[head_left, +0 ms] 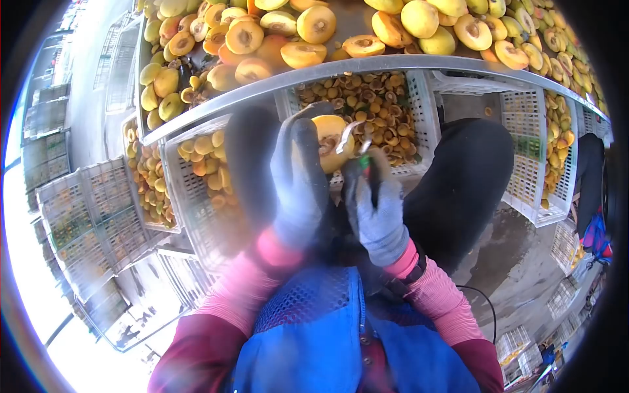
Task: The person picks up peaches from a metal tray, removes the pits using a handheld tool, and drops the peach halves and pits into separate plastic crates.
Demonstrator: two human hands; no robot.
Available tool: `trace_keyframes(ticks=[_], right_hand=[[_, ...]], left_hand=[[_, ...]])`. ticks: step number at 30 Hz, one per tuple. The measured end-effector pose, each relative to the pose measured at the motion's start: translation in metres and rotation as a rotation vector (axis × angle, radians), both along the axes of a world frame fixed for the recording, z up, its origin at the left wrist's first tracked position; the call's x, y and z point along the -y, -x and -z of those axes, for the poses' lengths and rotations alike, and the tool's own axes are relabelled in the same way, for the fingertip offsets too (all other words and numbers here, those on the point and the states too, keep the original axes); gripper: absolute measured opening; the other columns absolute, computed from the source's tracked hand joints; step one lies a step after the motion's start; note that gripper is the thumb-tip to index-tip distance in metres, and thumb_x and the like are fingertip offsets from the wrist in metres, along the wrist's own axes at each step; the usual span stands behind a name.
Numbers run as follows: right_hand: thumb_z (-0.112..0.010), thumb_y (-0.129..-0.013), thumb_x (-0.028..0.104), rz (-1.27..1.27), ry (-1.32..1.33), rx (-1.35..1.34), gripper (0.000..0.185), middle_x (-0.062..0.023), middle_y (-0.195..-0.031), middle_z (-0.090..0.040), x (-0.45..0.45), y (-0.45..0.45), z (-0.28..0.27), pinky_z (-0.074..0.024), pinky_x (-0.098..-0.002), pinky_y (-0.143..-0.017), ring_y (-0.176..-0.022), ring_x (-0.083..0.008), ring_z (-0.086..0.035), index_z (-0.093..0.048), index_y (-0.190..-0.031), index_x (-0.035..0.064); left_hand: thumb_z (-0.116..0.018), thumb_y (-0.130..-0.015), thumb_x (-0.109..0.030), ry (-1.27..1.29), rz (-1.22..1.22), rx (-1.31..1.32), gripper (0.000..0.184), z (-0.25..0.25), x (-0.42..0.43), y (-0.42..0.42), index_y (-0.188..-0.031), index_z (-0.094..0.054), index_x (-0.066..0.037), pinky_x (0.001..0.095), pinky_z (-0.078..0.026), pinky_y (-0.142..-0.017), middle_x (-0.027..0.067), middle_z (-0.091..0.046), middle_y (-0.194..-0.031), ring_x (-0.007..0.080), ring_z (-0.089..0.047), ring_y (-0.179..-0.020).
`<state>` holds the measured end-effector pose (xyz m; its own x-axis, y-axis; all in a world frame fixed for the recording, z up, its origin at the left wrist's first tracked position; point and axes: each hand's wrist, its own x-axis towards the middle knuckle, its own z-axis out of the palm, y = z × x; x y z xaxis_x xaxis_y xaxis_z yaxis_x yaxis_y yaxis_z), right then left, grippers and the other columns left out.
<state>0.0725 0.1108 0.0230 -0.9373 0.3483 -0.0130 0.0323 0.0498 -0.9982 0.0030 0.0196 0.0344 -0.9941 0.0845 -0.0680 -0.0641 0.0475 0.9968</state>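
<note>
My left hand [300,173], in a grey glove, is closed round a halved yellow fruit [329,137] whose cut face shows a brown hollow. Close on its right, my right hand [377,209], gloved too, grips a small tool [348,136] with a curved metal end and a partly hidden green and red part. The metal end is at the fruit's right edge; whether it touches the flesh is too blurred to tell. Just beyond both hands, a white crate [424,114] holds many small brownish-yellow pieces.
A metal-edged table [386,63] spans the view ahead, heaped with halved and whole yellow fruit. Fruit-filled crates stand at the left [190,187] and right [524,157]. My knees flank the middle crate. Stacked crates [98,219] are farther left; a person's dark-clothed leg [590,177] shows at far right.
</note>
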Motion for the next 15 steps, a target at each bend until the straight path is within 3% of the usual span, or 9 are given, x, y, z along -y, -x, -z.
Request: trace_keyframes(ticks=[2,6,9,10,11,13,14,15], right_hand=[[-0.053,-0.090,0.005,0.058,0.286,0.044,0.026,-0.0085,-0.102,-0.060,-0.005,0.005,0.002,-0.0473,-0.0261,-0.076,-0.088,-0.0126,-0.057,-0.051,-0.115,-0.0018],[-0.061,-0.084,0.004,0.000,-0.012,0.034,0.023,-0.0082,-0.089,-0.062,-0.016,0.015,-0.002,-0.0475,-0.0259,-0.072,-0.082,-0.0110,-0.059,-0.056,-0.106,-0.0006],[-0.065,-0.081,0.004,-0.095,-0.315,-0.020,0.023,-0.0087,-0.083,-0.063,-0.011,0.006,-0.003,-0.0478,-0.0261,-0.068,-0.075,-0.0107,-0.060,-0.057,-0.102,-0.0011],[-0.066,-0.080,0.004,-0.128,-0.432,-0.046,0.023,-0.0089,-0.081,-0.063,-0.007,0.002,-0.002,-0.0478,-0.0262,-0.067,-0.073,-0.0108,-0.060,-0.058,-0.101,-0.0013],[-0.063,-0.081,0.003,-0.075,-0.219,-0.119,0.011,-0.0101,-0.069,-0.056,-0.001,0.000,0.003,-0.0433,-0.0355,-0.057,-0.061,-0.0222,-0.058,-0.056,-0.090,0.0039],[-0.059,-0.084,0.000,-0.080,0.111,0.087,0.019,-0.0108,-0.079,-0.061,-0.007,-0.009,-0.004,-0.0479,-0.0297,-0.063,-0.071,-0.0156,-0.061,-0.055,-0.103,-0.0005],[-0.057,-0.085,-0.002,-0.086,0.277,0.193,0.024,-0.0112,-0.085,-0.064,-0.009,-0.011,-0.006,-0.0502,-0.0267,-0.066,-0.076,-0.0122,-0.062,-0.054,-0.109,-0.0027],[-0.055,-0.088,-0.001,-0.081,0.182,0.072,0.028,-0.0131,-0.087,-0.064,-0.003,-0.010,0.004,-0.0520,-0.0280,-0.068,-0.080,-0.0156,-0.064,-0.050,-0.116,-0.0044]], left_hand=[[-0.043,-0.099,-0.021,0.122,0.026,-0.086,0.029,0.000,0.005,0.003,-0.109,-0.057,0.003,0.0283,-0.049,-0.074,0.0116,-0.062,-0.093,0.0169,-0.061,-0.081],[-0.048,-0.095,-0.016,0.143,0.113,0.001,0.022,0.003,0.007,-0.005,-0.104,-0.058,0.002,0.0274,-0.048,-0.072,0.0128,-0.063,-0.090,0.0172,-0.061,-0.081],[-0.048,-0.095,-0.017,0.194,0.154,-0.233,0.022,0.013,0.012,-0.007,-0.103,-0.058,0.002,0.0269,-0.047,-0.070,0.0119,-0.062,-0.088,0.0156,-0.060,-0.078],[-0.054,-0.091,-0.019,0.180,0.187,-0.161,0.024,0.012,0.016,-0.008,-0.103,-0.057,0.002,0.0270,-0.047,-0.069,0.0119,-0.062,-0.088,0.0155,-0.059,-0.077],[-0.055,-0.091,-0.019,0.095,0.121,-0.082,0.024,0.009,0.015,-0.009,-0.103,-0.057,0.002,0.0269,-0.046,-0.068,0.0116,-0.061,-0.087,0.0162,-0.059,-0.076],[-0.054,-0.091,-0.015,-0.071,0.017,0.095,0.024,0.014,0.017,-0.005,-0.107,-0.054,0.003,0.0304,-0.048,-0.064,0.0135,-0.058,-0.086,0.0228,-0.060,-0.074],[-0.052,-0.092,-0.012,0.171,0.171,-0.200,0.026,0.028,0.028,-0.002,-0.112,-0.050,0.004,0.0335,-0.049,-0.062,0.0161,-0.058,-0.090,0.0251,-0.060,-0.074],[-0.051,-0.093,-0.009,0.383,0.248,-0.526,0.029,0.035,0.037,0.003,-0.117,-0.046,0.006,0.0367,-0.050,-0.060,0.0187,-0.057,-0.094,0.0275,-0.059,-0.074]])
